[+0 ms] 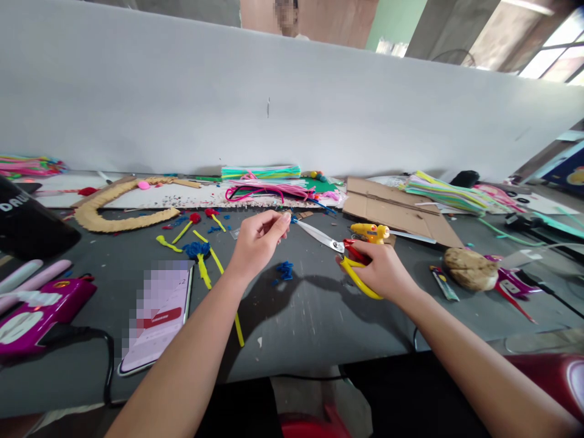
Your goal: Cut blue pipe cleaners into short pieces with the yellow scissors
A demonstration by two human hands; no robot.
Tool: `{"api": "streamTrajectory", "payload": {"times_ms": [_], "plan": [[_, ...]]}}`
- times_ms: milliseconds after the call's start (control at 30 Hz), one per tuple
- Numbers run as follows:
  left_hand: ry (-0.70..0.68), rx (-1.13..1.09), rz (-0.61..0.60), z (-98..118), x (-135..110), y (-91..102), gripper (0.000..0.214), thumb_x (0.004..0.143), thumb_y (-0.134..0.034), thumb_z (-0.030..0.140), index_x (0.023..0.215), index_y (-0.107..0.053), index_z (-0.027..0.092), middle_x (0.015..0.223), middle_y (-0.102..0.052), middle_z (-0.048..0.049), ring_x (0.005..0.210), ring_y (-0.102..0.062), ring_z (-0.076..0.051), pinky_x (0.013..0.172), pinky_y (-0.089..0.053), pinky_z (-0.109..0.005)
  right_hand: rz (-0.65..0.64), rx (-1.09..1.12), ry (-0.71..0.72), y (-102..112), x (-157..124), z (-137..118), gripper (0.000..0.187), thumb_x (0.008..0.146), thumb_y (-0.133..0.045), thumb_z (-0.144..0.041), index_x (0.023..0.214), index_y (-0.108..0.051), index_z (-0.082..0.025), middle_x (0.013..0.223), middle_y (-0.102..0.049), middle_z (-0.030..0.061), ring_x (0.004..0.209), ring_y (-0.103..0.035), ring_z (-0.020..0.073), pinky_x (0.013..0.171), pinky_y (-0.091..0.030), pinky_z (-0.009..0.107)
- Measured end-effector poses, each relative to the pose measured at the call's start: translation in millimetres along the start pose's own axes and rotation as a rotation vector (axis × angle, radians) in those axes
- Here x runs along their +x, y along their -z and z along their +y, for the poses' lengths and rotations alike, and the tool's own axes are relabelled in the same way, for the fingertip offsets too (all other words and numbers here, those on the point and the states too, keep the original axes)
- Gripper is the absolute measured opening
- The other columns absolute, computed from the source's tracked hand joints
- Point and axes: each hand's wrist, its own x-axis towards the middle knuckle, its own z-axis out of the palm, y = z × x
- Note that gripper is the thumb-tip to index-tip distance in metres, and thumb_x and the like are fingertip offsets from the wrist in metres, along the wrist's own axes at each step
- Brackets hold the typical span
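My right hand (381, 267) is wrapped round the scissors (319, 236), which have one red and one yellow handle. Their silver blades point left and look nearly closed. At the tips of the blades, my left hand (261, 238) pinches thumb against forefinger. A speck of blue shows by the pinch; what the fingers hold is mostly hidden. Below, on the grey table (292, 328), lies a small pile of blue snippets (285, 271). Left of it are a blue fuzzy flower (197, 249) with a yellow stem and a yellow pipe cleaner (239, 328).
A phone (159, 316) lies by my left forearm. Behind my right hand are a yellow glue gun (369, 232) and cardboard (396, 210). Pipe cleaner bundles (260, 172) line the white partition (274, 91). A magenta device (45, 313) with a cable sits at left. A person (287, 17) is beyond.
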Motion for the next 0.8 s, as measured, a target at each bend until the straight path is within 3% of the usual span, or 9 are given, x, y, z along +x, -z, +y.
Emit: {"api": "streamTrajectory", "payload": {"times_ms": [300, 567, 800], "plan": [[-0.01, 0.028, 0.001, -1.2, -0.3, 0.5, 0.038, 0.092, -0.06, 0.047, 0.068, -0.062, 0.019, 0.065, -0.059, -0.0013, 0.059, -0.052, -0.013, 0.055, -0.042, -0.025, -0.006, 0.01, -0.023, -1.2, -0.4, 0.5, 0.029, 0.075, -0.064, -0.034, 0.062, -0.042, -0.021, 0.058, -0.04, -0.0035, 0.06, -0.031, 0.0125, 0.056, -0.028, 0.027], [0.002, -0.007, -0.005, -1.0, 0.3, 0.8, 0.037, 0.092, -0.061, 0.045, 0.067, -0.061, 0.018, 0.064, -0.058, -0.0008, 0.059, -0.051, -0.013, 0.056, -0.042, -0.025, -0.033, 0.05, -0.071, 1.8, 0.7, -3.3, 0.039, 0.077, -0.066, -0.043, 0.062, -0.037, -0.022, 0.057, -0.039, -0.0039, 0.057, -0.032, 0.012, 0.053, -0.026, 0.028], [0.007, -0.005, -0.01, -0.5, -0.2, 1.2, 0.036, 0.092, -0.061, 0.044, 0.067, -0.06, 0.018, 0.063, -0.057, -0.0002, 0.058, -0.051, -0.013, 0.056, -0.041, -0.026, -0.041, 0.06, -0.031, -0.4, 0.6, -1.7, 0.035, 0.075, -0.066, -0.036, 0.063, -0.036, -0.021, 0.058, -0.04, -0.0038, 0.059, -0.031, 0.0121, 0.055, -0.027, 0.028]]}}
